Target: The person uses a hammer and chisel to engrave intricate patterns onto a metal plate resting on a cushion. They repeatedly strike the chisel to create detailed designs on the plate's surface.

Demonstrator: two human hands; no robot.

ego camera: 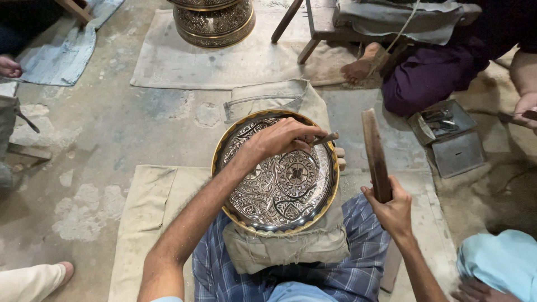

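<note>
The round engraved metal plate with a brass-coloured rim lies tilted on a stuffed beige cloth cushion that rests on the person's lap, over blue checked fabric. Its silvery face is covered with dense floral and circular patterns. The left hand rests on the upper part of the plate, its fingers closed around a short dark metal chisel whose shaft slants toward the plate's upper right rim. The right hand is off to the right of the plate, well apart from it, wrapped firmly around the lower end of a long flat wooden mallet held upright. On the concrete floor beyond, an ornate brass vessel stands on a beige mat. At right, a grey metal box holds small tools beside another person's bare foot.
</note>
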